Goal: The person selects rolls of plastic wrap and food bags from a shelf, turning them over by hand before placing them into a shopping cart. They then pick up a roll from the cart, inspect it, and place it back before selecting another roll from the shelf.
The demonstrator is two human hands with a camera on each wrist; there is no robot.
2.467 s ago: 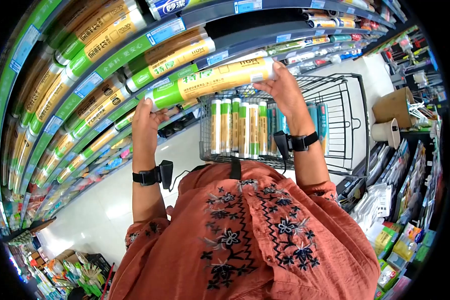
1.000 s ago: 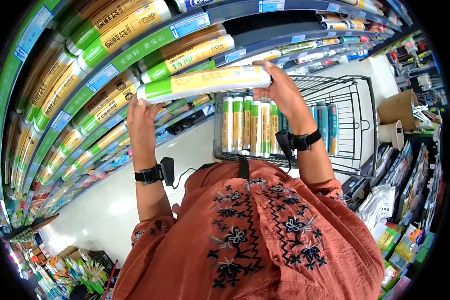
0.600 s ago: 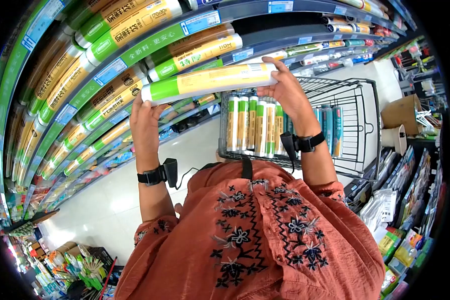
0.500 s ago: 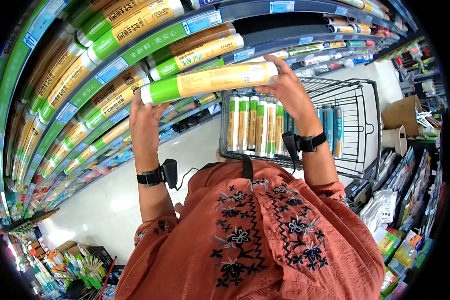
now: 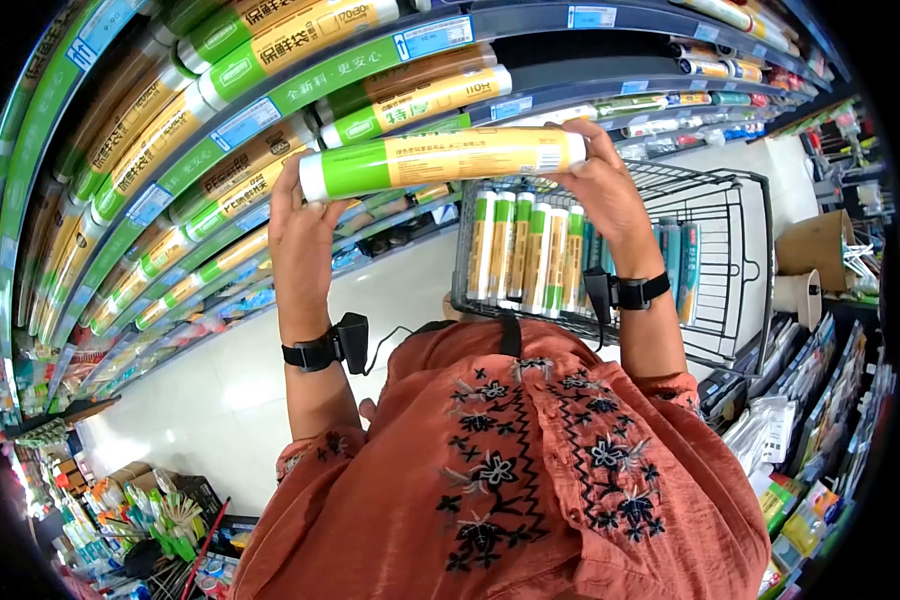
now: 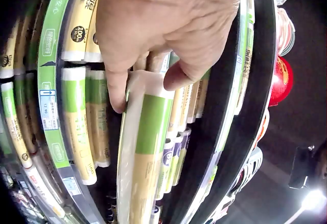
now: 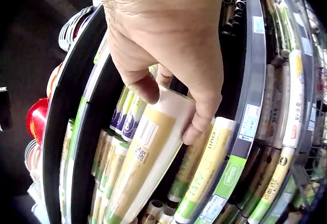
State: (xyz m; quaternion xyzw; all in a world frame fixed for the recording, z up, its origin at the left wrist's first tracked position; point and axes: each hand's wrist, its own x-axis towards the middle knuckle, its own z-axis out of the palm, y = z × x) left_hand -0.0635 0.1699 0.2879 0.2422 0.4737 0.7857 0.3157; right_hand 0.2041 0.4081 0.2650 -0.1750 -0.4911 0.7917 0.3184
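A long roll of plastic bags in a green, yellow and white wrapper is held level in front of the shelves. My left hand grips its white-and-green end. Thumb and fingers pinch that end from both sides in the left wrist view. At the other end, my right hand holds the white tip beside a barcode. In the right wrist view, the thumb lies on one side of the roll and the fingers on the other. Small print runs along the side facing me.
Behind the roll, a shelf carries many similar rolls and price tags. A wire shopping cart stands to the right, with several upright rolls inside. Farther right are a cardboard box and hanging goods.
The roll has turned about its length between my hands, and its lettering and barcode show again. Both hands keep hold of its ends. Shelves and cart have shifted slightly right in view.
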